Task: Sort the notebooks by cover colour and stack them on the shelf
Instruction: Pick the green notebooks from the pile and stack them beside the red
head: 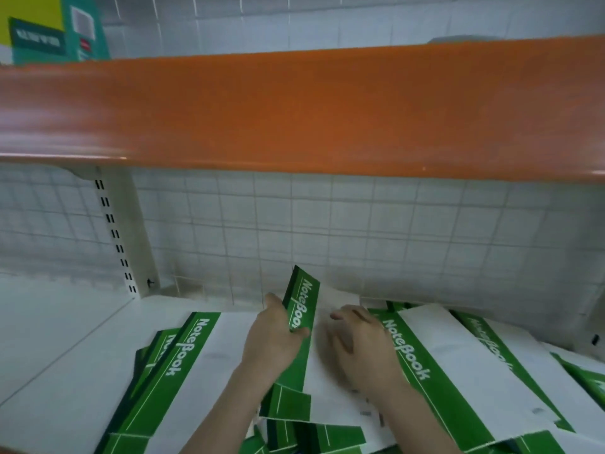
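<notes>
Several green-and-white notebooks lie spread over the white shelf (62, 339), each with a green band reading "NoteBook". My left hand (271, 339) grips the green edge of one notebook (302, 306) that is tilted up toward the back wall. Just to its right, my right hand (363, 348) lies on the white cover of that pile with its fingers spread and fairly straight. A notebook on the left (196, 348) lies flat, and another on the right (435, 348) overlaps more notebooks beneath it.
An orange shelf edge (301, 113) hangs close above, across the whole view. A white wire-grid back panel (327, 231) closes the rear. A slotted upright (114, 231) stands at the left. Teal and yellow packages (65, 27) stand on the upper shelf, top left.
</notes>
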